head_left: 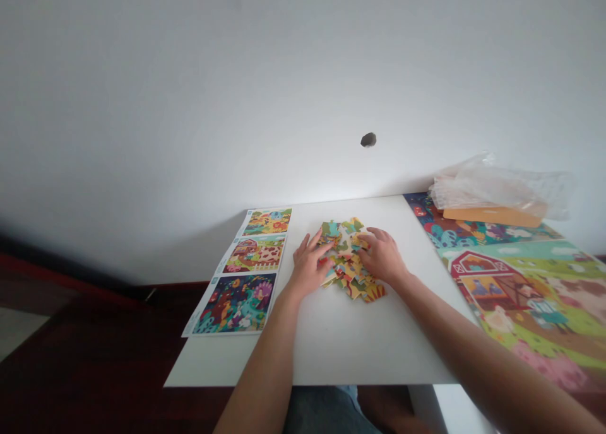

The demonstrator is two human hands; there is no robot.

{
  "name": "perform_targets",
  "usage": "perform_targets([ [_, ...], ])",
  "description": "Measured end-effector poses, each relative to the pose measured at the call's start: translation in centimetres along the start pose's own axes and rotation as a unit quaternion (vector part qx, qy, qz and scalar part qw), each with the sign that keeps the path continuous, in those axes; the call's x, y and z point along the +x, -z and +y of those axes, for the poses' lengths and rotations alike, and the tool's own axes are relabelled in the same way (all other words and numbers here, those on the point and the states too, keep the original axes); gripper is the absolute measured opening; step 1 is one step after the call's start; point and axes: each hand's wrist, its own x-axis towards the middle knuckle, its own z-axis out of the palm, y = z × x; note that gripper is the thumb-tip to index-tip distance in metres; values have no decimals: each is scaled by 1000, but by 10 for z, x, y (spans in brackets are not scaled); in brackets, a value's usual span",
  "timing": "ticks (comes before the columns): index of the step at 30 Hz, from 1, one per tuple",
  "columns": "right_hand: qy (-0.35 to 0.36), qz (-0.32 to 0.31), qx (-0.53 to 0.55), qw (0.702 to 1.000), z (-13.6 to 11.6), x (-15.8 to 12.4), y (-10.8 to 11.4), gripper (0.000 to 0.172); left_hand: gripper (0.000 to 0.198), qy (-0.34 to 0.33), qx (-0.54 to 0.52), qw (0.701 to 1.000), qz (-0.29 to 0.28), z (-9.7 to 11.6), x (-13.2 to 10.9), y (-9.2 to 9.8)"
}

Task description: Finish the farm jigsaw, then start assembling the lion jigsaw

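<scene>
A heap of jigsaw puzzle pieces (350,267) in yellow, green and orange lies on the white table (350,346). My left hand (310,263) rests at the left side of the heap, fingers spread and touching pieces. On the opposite side, my right hand (382,255) has its fingers bent over the right part of the pile. Those fingers look apart, and their tips are partly hidden among the pieces. Neither hand lifts a piece.
A sheet with three printed pictures (246,254) lies along the left edge. To the right are a large farm picture (525,301) and a dark night-scene picture (426,213). An orange tray (492,216) with clear plastic wrapping (497,185) sits there. A wall (284,106) rises behind.
</scene>
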Motion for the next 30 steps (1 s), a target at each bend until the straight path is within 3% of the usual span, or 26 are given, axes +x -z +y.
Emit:
perform_targets([
  [3, 61, -64, 11, 996, 0, 4, 6, 49, 43, -11, -13, 1000, 24, -4, 1, -1],
  [6, 63, -101, 31, 992, 6, 7, 4, 50, 36, -24, -16, 999, 24, -6, 1, 1],
  [13, -15, -33, 36, 999, 17, 12, -4, 42, 39, -22, 24, 998, -55, 5, -3, 10],
  [15, 6, -33, 47, 998, 14, 11, -2, 45, 38, -37, 16, 998, -58, 7, -4, 12],
  [19, 91, -90, 70, 989, 5, 7, 0, 46, 29, -56, -21, 998, 9, 2, -2, 8],
  [23, 118, -88, 72, 986, 0, 4, 2, 41, 49, -14, -67, 991, 119, -13, 19, -4],
  [25, 131, -80, 72, 985, -1, 4, 3, 38, 56, -5, -63, 993, 104, -19, 32, -10],
  [30, 118, -49, 63, 990, -2, 4, 4, 31, 44, -17, -79, 994, 70, -21, 43, -11],
])
